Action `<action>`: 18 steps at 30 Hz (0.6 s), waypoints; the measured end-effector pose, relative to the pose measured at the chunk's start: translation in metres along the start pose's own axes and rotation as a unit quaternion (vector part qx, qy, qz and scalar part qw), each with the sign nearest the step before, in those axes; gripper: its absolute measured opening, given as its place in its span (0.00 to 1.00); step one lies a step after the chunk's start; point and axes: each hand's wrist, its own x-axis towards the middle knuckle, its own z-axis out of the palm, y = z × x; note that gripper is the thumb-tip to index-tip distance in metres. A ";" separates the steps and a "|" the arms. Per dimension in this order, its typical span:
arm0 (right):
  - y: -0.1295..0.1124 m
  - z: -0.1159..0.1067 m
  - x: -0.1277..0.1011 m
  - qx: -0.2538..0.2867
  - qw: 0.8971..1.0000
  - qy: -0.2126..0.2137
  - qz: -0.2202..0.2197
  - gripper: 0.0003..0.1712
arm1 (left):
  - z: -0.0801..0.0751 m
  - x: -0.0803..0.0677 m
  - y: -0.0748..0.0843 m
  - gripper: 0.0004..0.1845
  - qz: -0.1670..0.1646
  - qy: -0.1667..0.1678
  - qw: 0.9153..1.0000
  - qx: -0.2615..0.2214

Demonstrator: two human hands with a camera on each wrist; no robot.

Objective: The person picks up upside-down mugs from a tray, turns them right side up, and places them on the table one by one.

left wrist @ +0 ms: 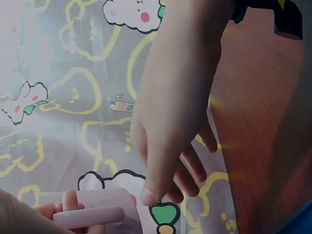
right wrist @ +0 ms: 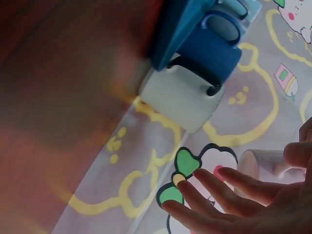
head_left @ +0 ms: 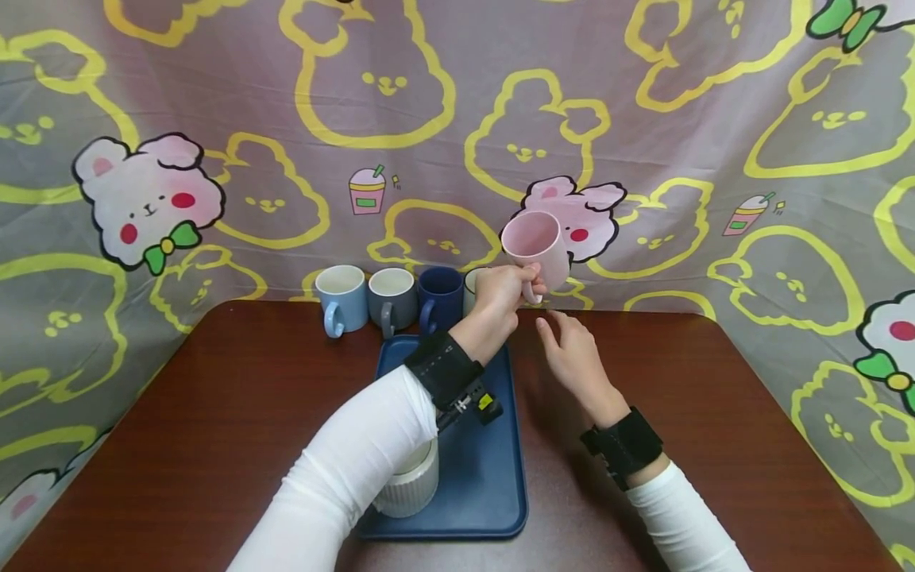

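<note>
A pink mug (head_left: 546, 250) is held up in the air by my left hand (head_left: 500, 298), whose fingers are curled round its handle (left wrist: 90, 217). The mug's mouth tilts toward the upper left in the head view. Just to the right and lower, my right hand (head_left: 577, 361) hovers over the table's back part, fingers extended and holding nothing. In the right wrist view the spread right hand (right wrist: 243, 204) appears in front of the pink mug (right wrist: 265, 168), and I cannot tell whether they touch.
Along the back stand a light blue mug (head_left: 343, 298), a grey mug (head_left: 393, 298), a dark blue mug (head_left: 441, 294) and a white mug with a black handle (right wrist: 183, 95). A blue tray (head_left: 486, 485) carries a ribbed white cup (head_left: 411, 488), partly hidden by my left sleeve.
</note>
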 end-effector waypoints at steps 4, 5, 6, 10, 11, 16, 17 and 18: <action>0.007 0.001 -0.003 -0.020 1.000 -0.017 0.003 0.31 | 0.002 0.004 -0.005 0.07 -0.006 0.013 1.000 0.007; 0.009 0.000 -0.004 -0.025 0.999 -0.019 0.004 0.30 | 0.003 0.005 -0.007 0.07 -0.010 0.016 1.000 0.007; 0.012 0.000 -0.004 -0.030 0.999 -0.020 0.005 0.30 | 0.004 0.006 -0.008 0.07 -0.012 0.021 1.000 0.007; 0.020 -0.002 -0.007 -0.044 0.999 -0.021 0.009 0.30 | 0.010 0.009 -0.014 0.07 -0.015 0.043 0.999 0.011; 0.023 -0.003 -0.008 -0.048 0.999 -0.020 0.010 0.30 | 0.011 0.010 -0.016 0.07 -0.013 0.047 0.999 0.011; 0.033 -0.005 -0.012 -0.065 0.998 -0.020 0.012 0.30 | 0.018 0.017 -0.029 0.04 -0.013 0.076 0.997 0.019; 0.034 -0.006 -0.013 -0.067 0.997 -0.021 0.012 0.30 | 0.019 0.018 -0.031 0.04 -0.015 0.081 0.996 0.021; 0.036 -0.007 -0.014 -0.069 0.997 -0.021 0.012 0.30 | 0.019 0.019 -0.034 0.04 -0.019 0.087 0.996 0.023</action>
